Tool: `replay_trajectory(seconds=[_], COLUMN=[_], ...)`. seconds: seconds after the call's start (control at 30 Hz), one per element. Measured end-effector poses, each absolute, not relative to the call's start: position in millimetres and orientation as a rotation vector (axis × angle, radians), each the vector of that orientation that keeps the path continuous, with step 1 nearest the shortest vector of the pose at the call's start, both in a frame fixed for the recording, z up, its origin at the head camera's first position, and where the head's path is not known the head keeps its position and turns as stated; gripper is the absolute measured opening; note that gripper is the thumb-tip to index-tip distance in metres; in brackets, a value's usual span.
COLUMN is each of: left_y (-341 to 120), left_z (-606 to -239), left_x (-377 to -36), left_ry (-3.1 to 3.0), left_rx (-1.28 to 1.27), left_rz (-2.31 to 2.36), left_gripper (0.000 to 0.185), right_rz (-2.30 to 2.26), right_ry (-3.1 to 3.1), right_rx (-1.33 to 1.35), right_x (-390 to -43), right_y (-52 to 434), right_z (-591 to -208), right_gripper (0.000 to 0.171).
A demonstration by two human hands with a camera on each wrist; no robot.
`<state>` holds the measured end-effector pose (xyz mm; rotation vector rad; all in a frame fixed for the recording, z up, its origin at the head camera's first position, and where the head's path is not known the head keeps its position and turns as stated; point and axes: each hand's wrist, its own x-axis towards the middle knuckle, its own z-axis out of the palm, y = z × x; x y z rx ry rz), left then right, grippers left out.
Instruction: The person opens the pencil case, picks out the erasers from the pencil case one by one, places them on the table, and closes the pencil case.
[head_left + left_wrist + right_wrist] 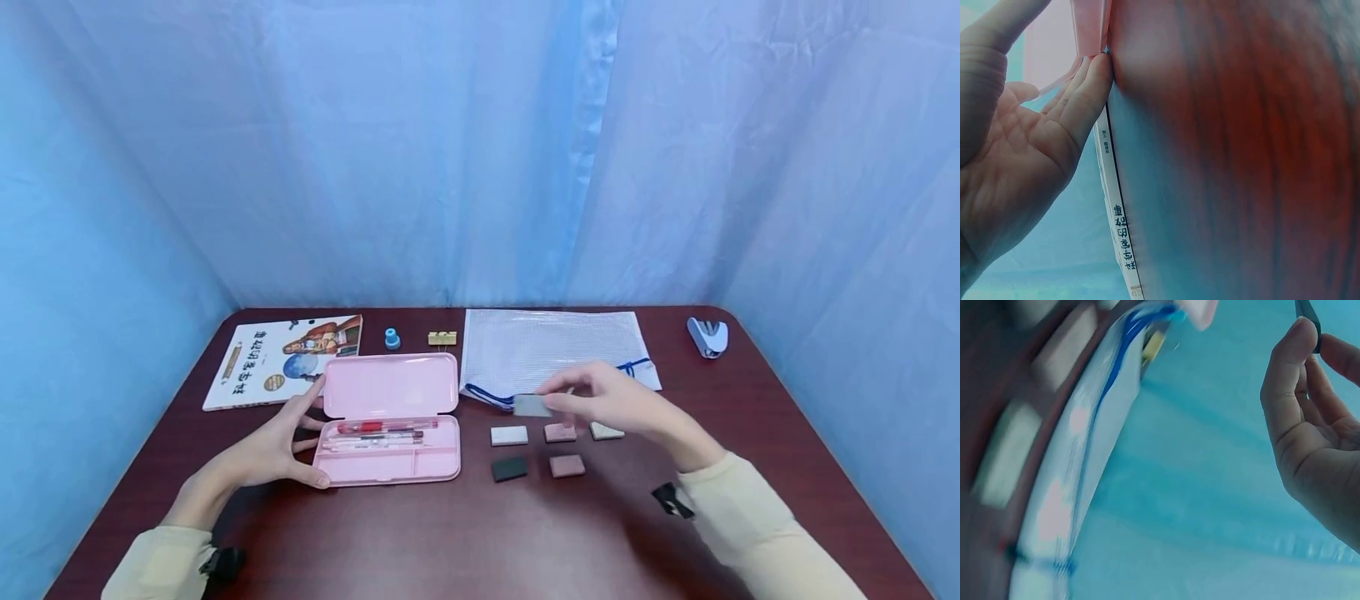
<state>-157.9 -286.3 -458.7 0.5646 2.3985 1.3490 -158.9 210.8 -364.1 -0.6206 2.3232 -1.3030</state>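
My right hand (611,402) pinches a small flat grey block (532,406) between thumb and fingertips, over the front edge of the mesh bag (551,350). In the right wrist view this block (1308,319) shows dark and edge-on. At the left, my left hand (273,442) rests against the open pink pencil case (438,472), thumb at its front corner and fingers spread toward the hinged lid (390,386). The left wrist view shows extended fingers (1088,94) touching the case side. Inside lie a red pen (386,426) and several other slim pens.
Near my right hand lie a white block (509,436), a dark green block (510,468), two pink blocks (567,466) and a pale block (607,431). Farther back are a book (262,367), a blue bottle-shaped item (392,338), a gold binder clip (442,337) and a stapler (708,337).
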Motion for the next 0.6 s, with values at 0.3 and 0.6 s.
replay_trajectory(seconds=[0.3, 0.6], left_y=[-284, -288], left_z=[-461, -459], left_x=[-159, -158], left_ry=[2.392, 2.399], left_rx=[0.585, 0.563], left_rz=[1.348, 1.339], left_gripper=[0.132, 0.131], right_rz=[-1.300, -1.287], right_ry=[2.308, 2.244], right_rx=[-0.494, -0.375], right_x=[-142, -135], right_y=[286, 314], right_z=[-389, -412], right_gripper=[0.031, 0.032])
